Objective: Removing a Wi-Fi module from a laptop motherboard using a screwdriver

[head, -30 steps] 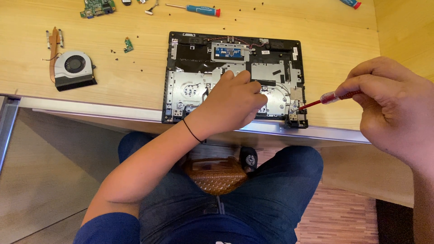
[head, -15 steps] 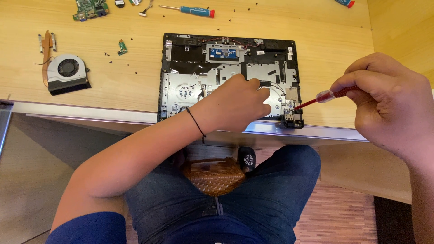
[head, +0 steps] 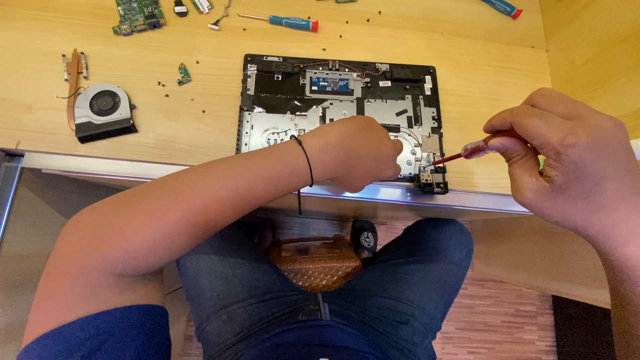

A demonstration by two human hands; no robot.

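An opened black laptop base (head: 333,100) lies on the wooden desk (head: 187,113), its metal inner plates showing. My left hand (head: 357,153) rests on its near middle part, fingers curled down on the metal. My right hand (head: 567,160) grips a small red-handled screwdriver (head: 477,150). The tip of that tool touches the hinge bracket (head: 427,175) at the near right corner of the base.
A cooling fan with a copper heat pipe (head: 100,110) lies at the left. A green circuit board (head: 137,15), a small green board (head: 183,73), a blue-handled screwdriver (head: 287,22) and several loose screws lie farther back. A brown woven bag (head: 317,263) sits between my knees.
My left forearm has swung lower across the view while the hand stays on the laptop. The right hand keeps the screwdriver at the same corner.
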